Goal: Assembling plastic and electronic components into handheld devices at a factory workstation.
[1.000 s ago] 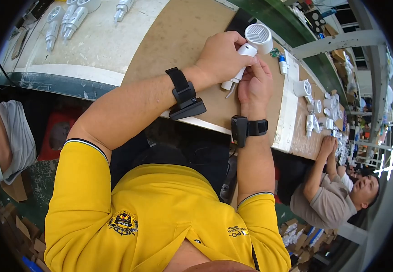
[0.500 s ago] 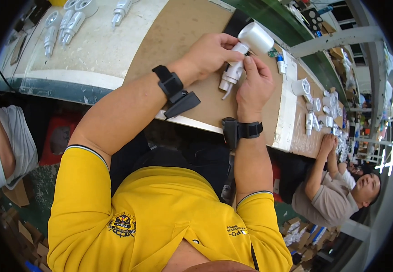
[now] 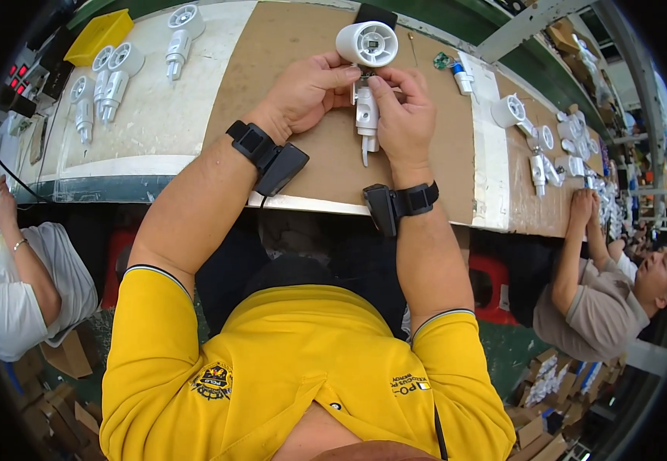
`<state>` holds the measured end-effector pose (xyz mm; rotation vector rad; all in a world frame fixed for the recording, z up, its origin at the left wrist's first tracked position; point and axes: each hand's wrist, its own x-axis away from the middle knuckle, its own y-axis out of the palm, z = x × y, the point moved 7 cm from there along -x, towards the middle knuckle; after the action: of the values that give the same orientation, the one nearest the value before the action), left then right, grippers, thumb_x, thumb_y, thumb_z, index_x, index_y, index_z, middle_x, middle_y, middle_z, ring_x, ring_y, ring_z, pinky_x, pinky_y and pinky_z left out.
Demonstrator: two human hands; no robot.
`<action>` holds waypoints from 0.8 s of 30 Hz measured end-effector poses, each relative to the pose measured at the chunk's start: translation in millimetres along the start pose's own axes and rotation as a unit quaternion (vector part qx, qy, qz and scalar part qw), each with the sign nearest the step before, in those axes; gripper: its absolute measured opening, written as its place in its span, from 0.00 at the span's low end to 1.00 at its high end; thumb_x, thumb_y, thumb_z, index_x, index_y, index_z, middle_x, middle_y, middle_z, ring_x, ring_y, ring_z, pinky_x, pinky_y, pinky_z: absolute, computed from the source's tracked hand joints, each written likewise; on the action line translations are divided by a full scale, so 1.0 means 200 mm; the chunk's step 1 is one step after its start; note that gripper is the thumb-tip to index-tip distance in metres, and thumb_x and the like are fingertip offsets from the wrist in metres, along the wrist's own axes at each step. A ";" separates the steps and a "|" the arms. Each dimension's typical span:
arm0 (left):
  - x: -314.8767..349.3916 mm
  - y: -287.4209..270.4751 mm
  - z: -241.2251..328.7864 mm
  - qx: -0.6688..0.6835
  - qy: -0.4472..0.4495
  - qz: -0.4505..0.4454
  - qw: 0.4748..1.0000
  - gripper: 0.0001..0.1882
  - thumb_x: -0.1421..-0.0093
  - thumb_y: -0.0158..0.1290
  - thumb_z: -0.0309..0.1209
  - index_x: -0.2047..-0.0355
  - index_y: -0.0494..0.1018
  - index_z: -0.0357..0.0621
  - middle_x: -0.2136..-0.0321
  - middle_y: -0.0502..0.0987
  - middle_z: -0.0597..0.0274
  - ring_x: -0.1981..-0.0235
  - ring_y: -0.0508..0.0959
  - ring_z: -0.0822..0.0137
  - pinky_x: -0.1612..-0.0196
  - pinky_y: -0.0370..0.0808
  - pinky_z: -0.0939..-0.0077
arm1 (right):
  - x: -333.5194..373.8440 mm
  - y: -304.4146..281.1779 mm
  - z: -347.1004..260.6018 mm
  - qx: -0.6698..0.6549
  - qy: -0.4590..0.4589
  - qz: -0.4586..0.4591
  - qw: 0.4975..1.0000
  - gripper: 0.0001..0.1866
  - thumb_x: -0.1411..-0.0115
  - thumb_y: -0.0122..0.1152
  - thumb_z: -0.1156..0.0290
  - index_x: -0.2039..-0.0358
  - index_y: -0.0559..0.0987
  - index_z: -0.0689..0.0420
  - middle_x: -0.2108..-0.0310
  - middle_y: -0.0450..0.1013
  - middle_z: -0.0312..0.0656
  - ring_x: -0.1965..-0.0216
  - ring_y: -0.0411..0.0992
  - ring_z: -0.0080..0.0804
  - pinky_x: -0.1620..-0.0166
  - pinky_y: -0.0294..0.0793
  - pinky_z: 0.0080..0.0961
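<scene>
Above the brown board I hold a white plastic device (image 3: 367, 115), with a round, spoked drum head (image 3: 366, 44) at its far end and a narrow handle section toward me. My left hand (image 3: 310, 94) pinches the neck just below the drum from the left. From the right, my right hand (image 3: 404, 115) grips the same neck and the top of the handle section. Small dark parts, possibly wires, show between my fingertips; the fingers partly hide them. A thin white piece sticks out at the handle's near end.
Similar white devices (image 3: 118, 73) stand at the left, near a yellow bin (image 3: 99, 37). A blue-and-white part (image 3: 462, 78) and a green piece (image 3: 443, 60) lie right of the board (image 3: 272, 46). Co-workers sit on both sides; more white units (image 3: 545, 142) are at the right.
The device has turned more upright, and its drum's spoked face now shows. Both hands have shifted left in the picture with it, and the whole view has swung somewhat.
</scene>
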<state>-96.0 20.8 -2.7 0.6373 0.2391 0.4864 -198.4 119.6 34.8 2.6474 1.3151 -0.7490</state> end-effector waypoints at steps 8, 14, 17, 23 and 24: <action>0.00 0.00 -0.01 0.011 -0.001 -0.006 1.000 0.19 0.33 0.53 0.28 0.43 0.68 0.39 0.51 0.77 0.59 0.51 0.78 0.65 0.44 0.75 0.64 | 0.00 -0.01 -0.02 0.002 -0.050 0.031 0.998 0.09 0.42 0.67 0.79 0.60 0.81 0.63 0.60 0.71 0.37 0.65 0.73 0.21 0.61 0.74 0.17; 0.00 0.00 0.00 0.017 0.003 -0.020 1.000 0.21 0.33 0.53 0.29 0.40 0.66 0.40 0.48 0.76 0.57 0.47 0.76 0.63 0.41 0.73 0.61 | 0.00 -0.01 -0.01 -0.001 -0.039 0.023 0.999 0.10 0.42 0.67 0.78 0.59 0.80 0.64 0.60 0.71 0.37 0.64 0.73 0.22 0.60 0.74 0.17; 0.00 0.00 0.00 0.026 0.005 -0.017 1.000 0.20 0.33 0.52 0.27 0.41 0.67 0.41 0.50 0.76 0.58 0.49 0.77 0.63 0.42 0.75 0.61 | 0.00 -0.01 -0.01 -0.005 -0.036 0.020 0.999 0.10 0.42 0.68 0.78 0.59 0.81 0.64 0.60 0.71 0.37 0.64 0.73 0.22 0.60 0.74 0.18; 0.00 0.01 0.00 0.028 0.008 -0.010 1.000 0.19 0.33 0.52 0.27 0.42 0.67 0.41 0.50 0.77 0.58 0.50 0.78 0.63 0.43 0.76 0.60 | -0.01 -0.01 0.06 -0.087 0.010 0.023 0.996 0.11 0.44 0.69 0.77 0.61 0.82 0.63 0.60 0.72 0.37 0.66 0.74 0.23 0.62 0.75 0.19; 0.00 0.01 -0.01 0.028 0.006 -0.013 1.000 0.19 0.33 0.52 0.27 0.42 0.68 0.41 0.51 0.77 0.58 0.50 0.78 0.63 0.43 0.76 0.61 | -0.01 -0.01 0.06 -0.109 0.017 0.026 0.994 0.11 0.45 0.70 0.76 0.61 0.82 0.63 0.61 0.72 0.38 0.67 0.74 0.24 0.63 0.75 0.19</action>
<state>-97.4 23.5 -1.9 0.6847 0.2733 0.4596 -206.6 116.1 24.8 2.5203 1.2502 -0.5233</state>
